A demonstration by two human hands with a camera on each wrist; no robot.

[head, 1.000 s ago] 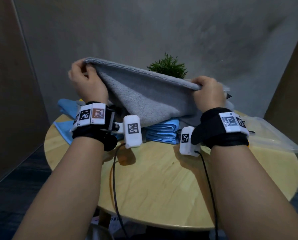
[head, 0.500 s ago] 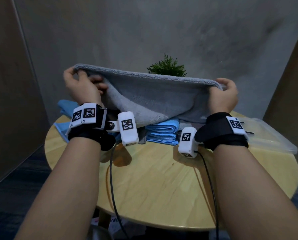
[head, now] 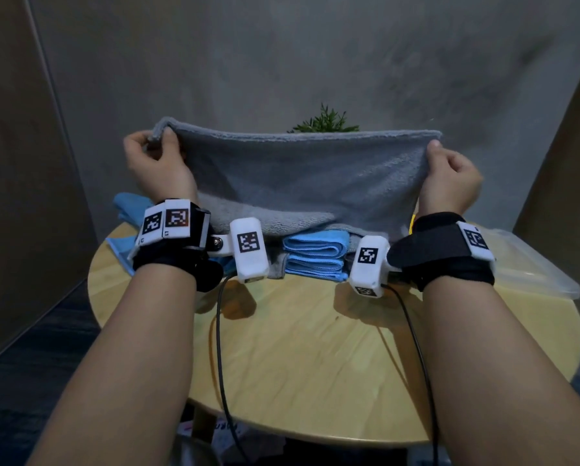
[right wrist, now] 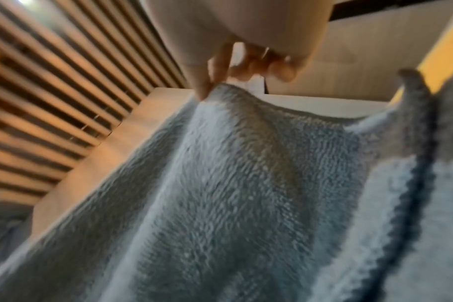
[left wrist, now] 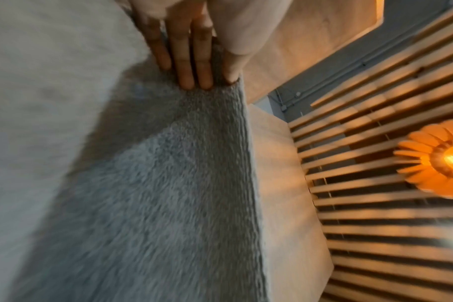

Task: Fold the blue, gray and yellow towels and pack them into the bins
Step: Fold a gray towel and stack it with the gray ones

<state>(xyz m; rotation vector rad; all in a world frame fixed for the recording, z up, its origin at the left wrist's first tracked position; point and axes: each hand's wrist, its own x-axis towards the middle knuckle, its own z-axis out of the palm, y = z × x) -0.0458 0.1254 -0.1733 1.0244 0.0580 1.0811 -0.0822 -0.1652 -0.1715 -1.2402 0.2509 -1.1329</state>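
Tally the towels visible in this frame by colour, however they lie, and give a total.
Gray: 1, the gray towel held up by the left hand and right hand.
Blue: 2, a folded blue towel and an unfolded blue towel on the table.
Yellow: 1, a yellow sliver by the right wrist.
Total: 4

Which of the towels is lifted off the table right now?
The gray towel: both hands pinch its top corners and hold it spread in the air, while the folded blue towels lie stacked on the table.

Bare forearms are seen. A black strap (head: 443, 250) with white tagged blocks is worn on each wrist, and a white camera pod (head: 249, 250) is bolted to each; black cables (head: 219, 331) are attached.
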